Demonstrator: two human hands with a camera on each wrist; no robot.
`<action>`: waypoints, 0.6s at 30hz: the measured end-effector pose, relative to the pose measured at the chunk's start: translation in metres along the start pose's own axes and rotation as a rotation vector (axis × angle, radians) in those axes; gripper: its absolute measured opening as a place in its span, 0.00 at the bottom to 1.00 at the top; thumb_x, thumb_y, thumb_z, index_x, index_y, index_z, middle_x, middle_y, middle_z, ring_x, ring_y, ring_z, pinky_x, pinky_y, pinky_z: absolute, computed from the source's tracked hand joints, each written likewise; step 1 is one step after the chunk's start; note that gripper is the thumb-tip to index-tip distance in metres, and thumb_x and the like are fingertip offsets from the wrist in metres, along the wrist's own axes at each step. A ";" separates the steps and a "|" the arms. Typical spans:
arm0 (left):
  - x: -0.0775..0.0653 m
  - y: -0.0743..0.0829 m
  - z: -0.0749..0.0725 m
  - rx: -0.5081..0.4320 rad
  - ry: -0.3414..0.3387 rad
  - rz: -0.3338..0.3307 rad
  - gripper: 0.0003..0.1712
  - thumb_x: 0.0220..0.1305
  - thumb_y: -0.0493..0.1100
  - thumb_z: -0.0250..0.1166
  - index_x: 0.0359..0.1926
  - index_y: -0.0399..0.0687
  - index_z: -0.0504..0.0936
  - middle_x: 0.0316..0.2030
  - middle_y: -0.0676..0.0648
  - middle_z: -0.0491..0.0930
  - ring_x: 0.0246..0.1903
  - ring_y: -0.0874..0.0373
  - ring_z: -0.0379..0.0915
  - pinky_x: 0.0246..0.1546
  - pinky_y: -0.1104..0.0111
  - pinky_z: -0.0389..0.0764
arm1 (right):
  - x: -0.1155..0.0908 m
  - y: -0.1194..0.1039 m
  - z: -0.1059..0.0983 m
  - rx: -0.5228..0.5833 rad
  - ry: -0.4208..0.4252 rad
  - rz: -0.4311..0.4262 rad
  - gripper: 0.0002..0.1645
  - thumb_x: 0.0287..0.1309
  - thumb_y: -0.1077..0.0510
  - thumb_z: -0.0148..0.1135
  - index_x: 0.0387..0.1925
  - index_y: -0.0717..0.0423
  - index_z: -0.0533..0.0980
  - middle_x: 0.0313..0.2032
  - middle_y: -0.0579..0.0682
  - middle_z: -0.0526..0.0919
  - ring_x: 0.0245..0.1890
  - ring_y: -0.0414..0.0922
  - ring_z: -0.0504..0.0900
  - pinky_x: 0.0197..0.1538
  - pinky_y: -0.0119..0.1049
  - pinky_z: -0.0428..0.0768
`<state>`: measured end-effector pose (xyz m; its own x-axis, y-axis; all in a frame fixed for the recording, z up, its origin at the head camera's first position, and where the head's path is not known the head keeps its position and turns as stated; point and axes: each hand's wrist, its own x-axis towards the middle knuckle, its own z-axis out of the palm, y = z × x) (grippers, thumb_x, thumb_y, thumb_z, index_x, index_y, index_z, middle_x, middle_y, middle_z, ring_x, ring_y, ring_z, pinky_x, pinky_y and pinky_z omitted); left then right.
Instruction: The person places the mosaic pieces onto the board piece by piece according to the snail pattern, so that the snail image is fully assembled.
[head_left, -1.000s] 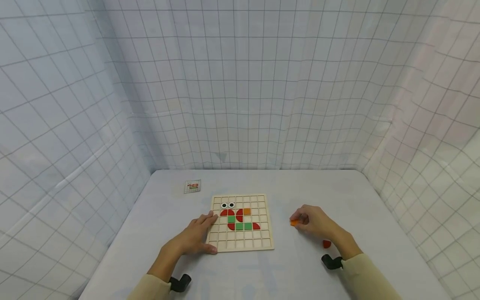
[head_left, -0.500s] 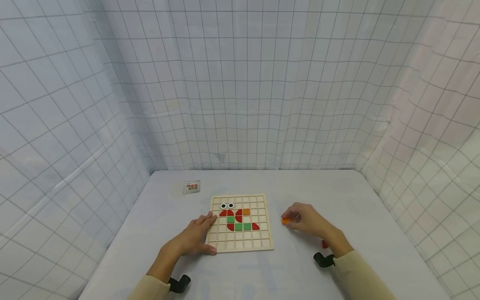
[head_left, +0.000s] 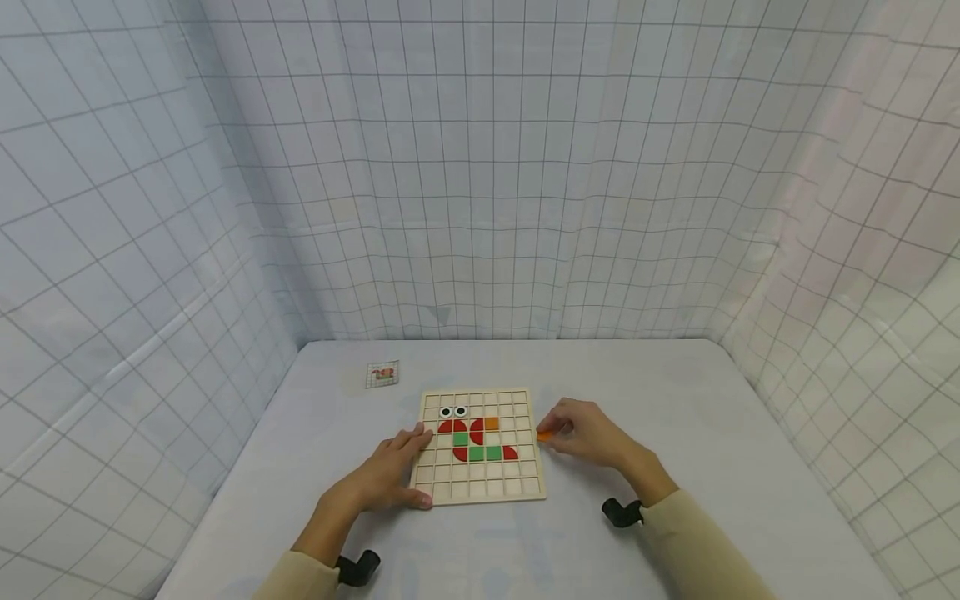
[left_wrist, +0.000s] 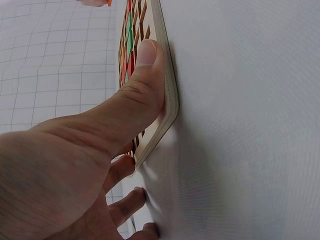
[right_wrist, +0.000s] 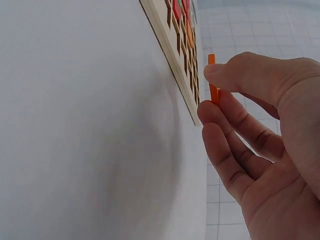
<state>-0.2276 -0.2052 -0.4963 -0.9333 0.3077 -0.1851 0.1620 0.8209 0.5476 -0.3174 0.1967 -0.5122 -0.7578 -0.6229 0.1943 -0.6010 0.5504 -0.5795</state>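
Note:
The square wooden grid board lies mid-table, bearing a figure of red, green and orange pieces with two eye discs. My left hand rests at its near left corner. In the left wrist view the thumb lies on the board's rim, and the other fingers spread along the left side. My right hand pinches an orange tile at the board's right edge. Seen from the right wrist, the tile is a thin slab between thumb and fingers, raised above the table.
A small picture card lies on the white table, behind and left of the board. White gridded curtains enclose the table at the back and sides. Black wrist mounts stick out beside both sleeves.
My right hand has carried the orange tile leftward to the board's right edge. A red piece seen earlier by the right wrist is now hidden. The left hand keeps its place.

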 end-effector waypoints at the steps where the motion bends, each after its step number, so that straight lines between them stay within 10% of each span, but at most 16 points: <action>1: 0.000 0.000 0.000 -0.002 0.001 -0.001 0.70 0.56 0.53 0.93 0.91 0.42 0.65 0.93 0.35 0.58 0.87 0.23 0.60 0.85 0.29 0.69 | 0.002 -0.002 0.001 0.002 0.001 -0.010 0.13 0.69 0.67 0.80 0.51 0.52 0.92 0.49 0.44 0.94 0.49 0.38 0.90 0.55 0.34 0.93; 18: -0.001 0.002 0.000 -0.006 -0.001 -0.012 0.70 0.56 0.53 0.93 0.92 0.43 0.64 0.94 0.35 0.57 0.89 0.23 0.57 0.86 0.28 0.67 | 0.032 -0.027 0.022 0.069 -0.026 -0.073 0.06 0.75 0.64 0.79 0.48 0.53 0.94 0.48 0.46 0.95 0.51 0.42 0.91 0.57 0.35 0.94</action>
<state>-0.2265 -0.2040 -0.4950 -0.9349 0.2983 -0.1926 0.1489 0.8218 0.5500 -0.3202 0.1497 -0.5078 -0.7050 -0.6747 0.2184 -0.6349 0.4634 -0.6181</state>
